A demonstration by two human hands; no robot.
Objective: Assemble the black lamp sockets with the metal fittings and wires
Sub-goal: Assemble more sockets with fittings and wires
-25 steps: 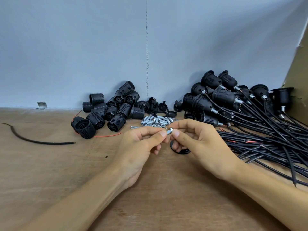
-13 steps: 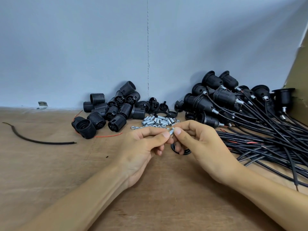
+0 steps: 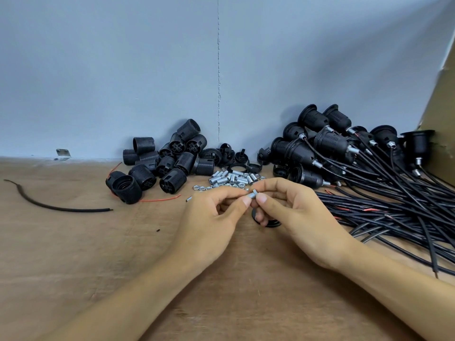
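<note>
Two hands barely shift from a second ago. The left hand (image 3: 211,217) and right hand (image 3: 295,212) still pinch one threaded metal fitting (image 3: 253,193) just in front of the fittings pile (image 3: 234,179), probably threading a nut. Bare sockets (image 3: 172,156) lie left of the pile and wired sockets (image 3: 327,143) right. The table (image 3: 73,242) in front offers room.

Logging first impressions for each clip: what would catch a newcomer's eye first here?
At the centre, the left hand and right hand pinch one small threaded metal fitting between them. A big heap of wired sockets fills the right side; loose socket shells and a pile of silver fittings lie behind the hands.
</note>
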